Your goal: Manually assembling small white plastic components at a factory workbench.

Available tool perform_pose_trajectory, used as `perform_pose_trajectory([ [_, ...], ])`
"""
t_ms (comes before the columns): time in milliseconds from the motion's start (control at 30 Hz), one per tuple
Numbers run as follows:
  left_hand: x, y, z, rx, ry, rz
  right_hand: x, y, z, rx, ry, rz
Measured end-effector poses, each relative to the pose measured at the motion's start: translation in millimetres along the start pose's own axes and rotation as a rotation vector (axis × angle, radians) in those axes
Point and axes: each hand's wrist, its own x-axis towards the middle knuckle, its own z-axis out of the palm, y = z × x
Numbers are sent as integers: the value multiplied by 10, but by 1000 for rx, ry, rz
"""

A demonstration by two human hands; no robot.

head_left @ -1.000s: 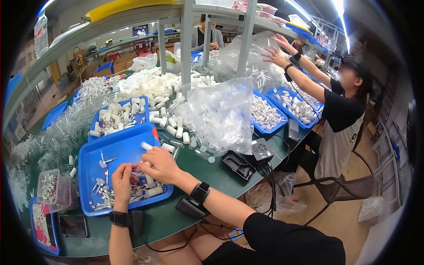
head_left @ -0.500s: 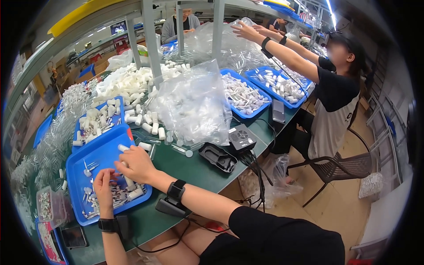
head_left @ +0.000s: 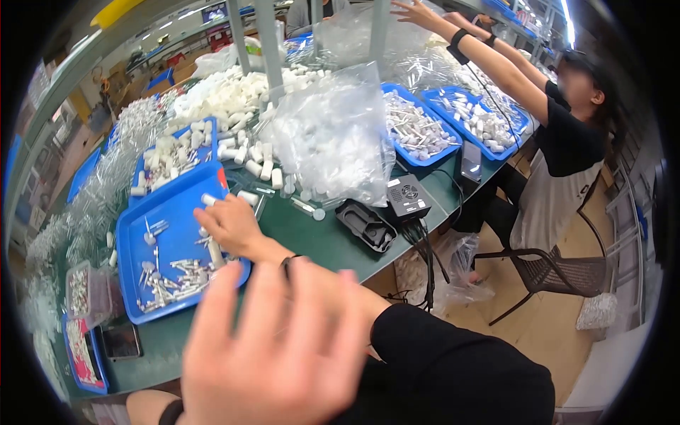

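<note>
My left hand is raised close to the camera, blurred, with its fingers spread and nothing visible in them. Over the right side of a blue tray, my right hand is curled, a white cylindrical piece showing at its fingertips, partly hidden. A second white cylinder lies just beyond its knuckles by the tray's rim. Inside the tray are a loose heap of thin white-and-clear pieces and a few separate ones farther back. Another white cylinder stands out under my right hand.
Behind are a smaller blue tray, heaped white cylinders and a clear plastic bag. A black box with cables and a black open case sit right. A co-worker reaches over trays; a phone lies left.
My left hand has left the tray and come up toward the camera, its fingers opening. My right hand stays over the tray. The whole view has shifted somewhat.
</note>
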Motion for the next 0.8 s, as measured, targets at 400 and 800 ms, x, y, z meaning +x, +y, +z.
perform_pose_trajectory([
  [400,-219,277,-144,-27,-103,-328,-3,193,94,-428,44,49],
  [800,-1348,-739,292,-987,-373,-460,90,-182,84,860,-172,285],
])
